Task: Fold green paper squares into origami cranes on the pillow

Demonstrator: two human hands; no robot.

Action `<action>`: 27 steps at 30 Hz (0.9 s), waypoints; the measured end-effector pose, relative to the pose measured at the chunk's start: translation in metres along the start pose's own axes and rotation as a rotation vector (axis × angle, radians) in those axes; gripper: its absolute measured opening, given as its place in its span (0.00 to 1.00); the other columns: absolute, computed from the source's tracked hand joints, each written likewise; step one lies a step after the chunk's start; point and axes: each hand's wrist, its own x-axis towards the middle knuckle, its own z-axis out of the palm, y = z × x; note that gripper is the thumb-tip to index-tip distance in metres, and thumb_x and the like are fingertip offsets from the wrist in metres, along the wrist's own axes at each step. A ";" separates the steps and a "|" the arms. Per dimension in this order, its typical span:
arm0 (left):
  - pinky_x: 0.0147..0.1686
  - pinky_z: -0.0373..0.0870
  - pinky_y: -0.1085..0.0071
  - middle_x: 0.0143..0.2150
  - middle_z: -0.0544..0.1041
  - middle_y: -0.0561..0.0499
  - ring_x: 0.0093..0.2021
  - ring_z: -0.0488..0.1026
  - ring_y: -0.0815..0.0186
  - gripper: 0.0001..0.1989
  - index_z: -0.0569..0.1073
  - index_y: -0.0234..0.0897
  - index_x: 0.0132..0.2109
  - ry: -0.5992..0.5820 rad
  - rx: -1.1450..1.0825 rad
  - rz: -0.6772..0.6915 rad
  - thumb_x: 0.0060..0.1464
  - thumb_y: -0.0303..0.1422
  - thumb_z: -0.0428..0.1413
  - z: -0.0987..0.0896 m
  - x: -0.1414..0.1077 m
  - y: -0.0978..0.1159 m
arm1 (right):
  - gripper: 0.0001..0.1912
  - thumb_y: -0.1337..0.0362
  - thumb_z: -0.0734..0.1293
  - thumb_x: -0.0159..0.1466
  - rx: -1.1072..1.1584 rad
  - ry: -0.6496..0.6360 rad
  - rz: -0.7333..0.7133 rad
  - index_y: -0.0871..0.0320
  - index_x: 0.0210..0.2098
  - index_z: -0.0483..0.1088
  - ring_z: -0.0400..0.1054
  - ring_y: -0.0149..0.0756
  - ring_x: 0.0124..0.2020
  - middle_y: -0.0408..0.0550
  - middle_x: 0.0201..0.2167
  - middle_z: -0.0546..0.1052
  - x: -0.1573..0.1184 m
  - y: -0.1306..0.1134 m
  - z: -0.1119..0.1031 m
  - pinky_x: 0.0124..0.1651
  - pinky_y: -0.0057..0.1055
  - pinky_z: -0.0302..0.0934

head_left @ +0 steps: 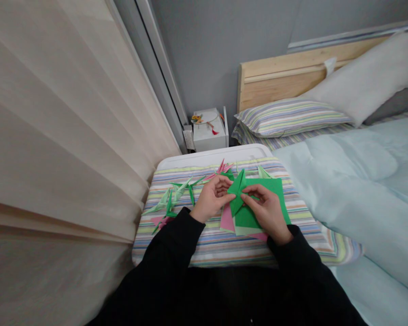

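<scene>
A folded piece of green origami paper (238, 192), kite-like in outline, is held up between my two hands. My left hand (213, 195) pinches its left side between thumb and fingers. On its right edge, the thumb and fingertips of my right hand (265, 209) are closed. Just beneath lies a stack of square paper, a green sheet (275, 190) on top and pink sheets (227, 221) showing at the lower left. Left of my hands rest several folded paper cranes, among them a pale green crane (181, 192) and a dark green crane (170, 206).
A striped cloth (211, 249) covers the white table (211, 158). Beyond stands a small white cabinet (207, 138) with little items on top. A beige curtain (71, 113) hangs close on the left; a bed with a light blue quilt (360, 181) is on the right.
</scene>
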 end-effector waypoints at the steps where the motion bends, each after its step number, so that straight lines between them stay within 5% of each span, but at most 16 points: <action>1: 0.39 0.70 0.72 0.37 0.77 0.52 0.36 0.74 0.68 0.23 0.71 0.37 0.44 -0.011 -0.017 -0.014 0.43 0.32 0.72 0.000 0.000 0.001 | 0.15 0.52 0.78 0.57 -0.006 0.008 -0.013 0.56 0.35 0.76 0.73 0.37 0.33 0.47 0.33 0.78 0.000 0.000 0.000 0.32 0.31 0.71; 12: 0.26 0.59 0.74 0.25 0.70 0.57 0.24 0.64 0.73 0.19 0.74 0.33 0.34 -0.014 0.089 -0.056 0.44 0.42 0.72 0.002 -0.004 -0.001 | 0.20 0.56 0.79 0.56 0.011 0.029 -0.049 0.53 0.43 0.70 0.71 0.34 0.28 0.38 0.25 0.75 -0.002 -0.001 0.001 0.32 0.31 0.64; 19: 0.29 0.65 0.73 0.27 0.75 0.53 0.26 0.69 0.71 0.21 0.75 0.34 0.33 0.059 0.057 0.014 0.43 0.46 0.72 0.003 -0.001 0.000 | 0.17 0.57 0.81 0.53 -0.017 0.137 -0.078 0.54 0.36 0.74 0.72 0.36 0.28 0.41 0.27 0.77 -0.004 0.000 0.000 0.32 0.32 0.66; 22: 0.31 0.69 0.71 0.27 0.76 0.51 0.28 0.72 0.68 0.21 0.78 0.35 0.37 0.095 0.067 0.077 0.54 0.51 0.65 -0.001 0.000 0.005 | 0.11 0.60 0.79 0.56 -0.054 0.247 -0.209 0.54 0.33 0.75 0.72 0.37 0.30 0.43 0.30 0.77 -0.005 0.002 -0.003 0.35 0.35 0.67; 24: 0.29 0.70 0.69 0.25 0.75 0.51 0.25 0.72 0.67 0.24 0.79 0.36 0.45 0.015 0.024 0.022 0.58 0.54 0.60 -0.003 -0.002 0.007 | 0.04 0.66 0.74 0.59 -0.069 0.263 -0.358 0.53 0.32 0.75 0.72 0.39 0.35 0.45 0.32 0.78 -0.004 0.004 -0.006 0.39 0.37 0.68; 27: 0.30 0.75 0.66 0.30 0.79 0.48 0.29 0.77 0.61 0.27 0.79 0.39 0.54 -0.153 -0.089 -0.094 0.58 0.54 0.60 -0.003 -0.005 0.009 | 0.09 0.72 0.69 0.60 -0.131 0.208 -0.507 0.51 0.32 0.77 0.73 0.43 0.43 0.48 0.38 0.78 -0.003 0.004 -0.009 0.46 0.42 0.68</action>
